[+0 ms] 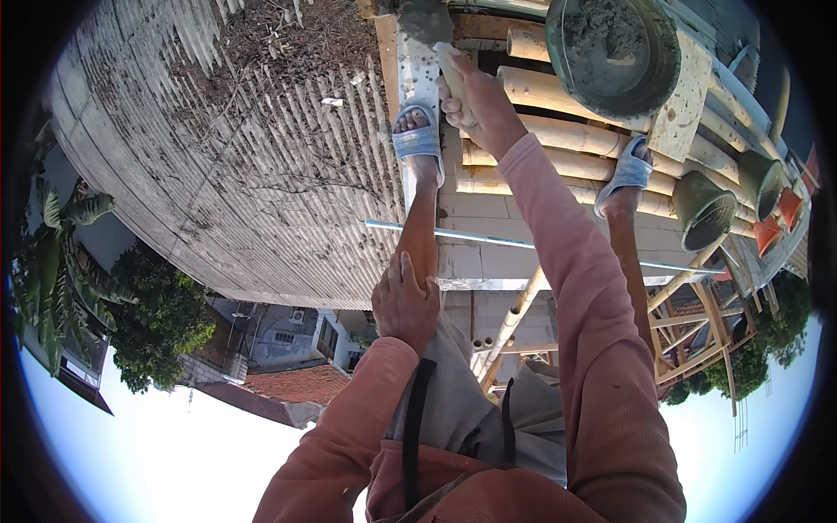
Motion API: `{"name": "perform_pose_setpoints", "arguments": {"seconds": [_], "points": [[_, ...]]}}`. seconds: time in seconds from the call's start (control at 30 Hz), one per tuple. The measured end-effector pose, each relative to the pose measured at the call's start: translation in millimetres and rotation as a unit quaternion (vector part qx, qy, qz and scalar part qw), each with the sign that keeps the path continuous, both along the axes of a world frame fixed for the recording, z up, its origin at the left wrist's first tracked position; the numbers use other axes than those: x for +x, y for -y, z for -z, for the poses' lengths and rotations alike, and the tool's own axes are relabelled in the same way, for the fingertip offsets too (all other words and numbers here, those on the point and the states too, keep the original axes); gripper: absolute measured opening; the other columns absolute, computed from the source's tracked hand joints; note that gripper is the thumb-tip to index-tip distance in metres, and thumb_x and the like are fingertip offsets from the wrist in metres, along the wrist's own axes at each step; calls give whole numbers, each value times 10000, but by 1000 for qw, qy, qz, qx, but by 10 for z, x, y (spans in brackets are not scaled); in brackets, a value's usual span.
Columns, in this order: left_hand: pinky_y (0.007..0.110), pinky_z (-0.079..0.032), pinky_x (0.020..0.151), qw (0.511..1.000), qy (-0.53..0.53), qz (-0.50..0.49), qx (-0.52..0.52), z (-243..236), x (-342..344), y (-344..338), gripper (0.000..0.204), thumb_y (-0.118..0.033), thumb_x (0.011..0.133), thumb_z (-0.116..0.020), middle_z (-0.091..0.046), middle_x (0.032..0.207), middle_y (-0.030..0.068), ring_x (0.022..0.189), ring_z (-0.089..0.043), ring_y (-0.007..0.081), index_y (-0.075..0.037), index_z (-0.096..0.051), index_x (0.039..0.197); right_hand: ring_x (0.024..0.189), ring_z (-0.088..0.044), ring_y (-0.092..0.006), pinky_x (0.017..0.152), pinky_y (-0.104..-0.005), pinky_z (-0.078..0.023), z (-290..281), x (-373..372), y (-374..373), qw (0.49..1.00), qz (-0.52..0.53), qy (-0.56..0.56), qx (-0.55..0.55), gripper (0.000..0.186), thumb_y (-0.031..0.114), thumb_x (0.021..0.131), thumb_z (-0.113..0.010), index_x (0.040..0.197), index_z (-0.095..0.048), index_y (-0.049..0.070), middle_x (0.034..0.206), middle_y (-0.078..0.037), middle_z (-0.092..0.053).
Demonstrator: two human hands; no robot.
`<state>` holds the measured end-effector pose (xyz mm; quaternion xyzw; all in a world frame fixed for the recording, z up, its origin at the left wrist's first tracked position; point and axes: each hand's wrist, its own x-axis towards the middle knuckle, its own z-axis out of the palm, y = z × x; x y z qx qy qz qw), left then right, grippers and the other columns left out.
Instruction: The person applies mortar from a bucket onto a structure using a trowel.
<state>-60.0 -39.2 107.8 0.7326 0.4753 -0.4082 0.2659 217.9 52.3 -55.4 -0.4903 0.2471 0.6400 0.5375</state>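
My right hand (471, 91) is wrapped round the pale handle of a trowel (455, 74). At its far end, a grey, mortar-covered patch lies on the narrow wall top (417, 74); blade and mortar are hard to tell apart there. Just left of that hand, my left foot in a blue sandal (417, 139) stands on the wall top. My left hand (405, 296) lies on my left leg below the knee, fingers stretched and holding nothing. To the right of the trowel, a large round basin (660, 87) holds wet grey mortar (606, 35).
Bamboo poles (567, 131) form a platform under my right foot (626, 179). Two dark buckets (704, 212) and smaller orange containers (767, 235) lie at right. A long pale blue bar (488, 237) crosses behind my legs. A corrugated roof (261, 200) with dry debris spreads left.
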Motion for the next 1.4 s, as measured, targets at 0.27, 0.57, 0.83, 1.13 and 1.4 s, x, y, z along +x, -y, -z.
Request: {"name": "perform_pose_setpoints", "arguments": {"seconds": [0.27, 0.57, 0.83, 1.13, 1.4], "points": [[502, -377, 1143, 1000, -14, -5, 15, -35, -87, -53, 654, -356, 977, -557, -479, 1520, 223, 1356, -508, 377, 15, -450, 1505, 552, -474, -121, 477, -253, -396, 809, -328, -561, 992, 104, -61, 30, 480, 453, 1039, -577, 1197, -532, 2, 777, -69, -529], [503, -358, 1170, 1000, 2, -13, -21, 14, 114, -32, 677, -390, 981, -561, -478, 1530, 218, 1386, -485, 392, -23, -426, 1533, 694, -639, -272, 618, -393, -493, 1362, -793, 819, 917, -217, 269, -201, 627, 636, 950, -624, 940, -650, 9, 770, -155, -631], [484, -378, 1159, 1000, -3, -23, 1, 15, 80, -63, 638, -369, 970, -568, -518, 1497, 215, 1360, -523, 361, 1, -486, 1483, 1091, -664, -491, 960, -529, -508, 1897, -946, 600, 882, -225, 337, -239, 778, 696, 947, -545, 1100, -690, -53, 1054, -337, -704], [487, -384, 1149, 999, 9, -27, -27, 38, 146, -28, 642, -380, 972, -560, -523, 1494, 209, 1341, -536, 357, -2, -483, 1485, 1066, -663, -511, 948, -532, -516, 2312, -714, 800, 881, -231, 344, -226, 798, 721, 938, -539, 1150, -684, -34, 1057, -339, -701], [495, -398, 1140, 999, -21, -31, -15, -5, 71, -162, 649, -382, 978, -575, -509, 1507, 224, 1324, -538, 402, -29, -469, 1512, 1026, -672, -501, 912, -527, -531, 1990, -1065, 670, 823, -286, 472, -133, 776, 730, 944, -521, 1054, -685, -20, 987, -329, -697]]}}
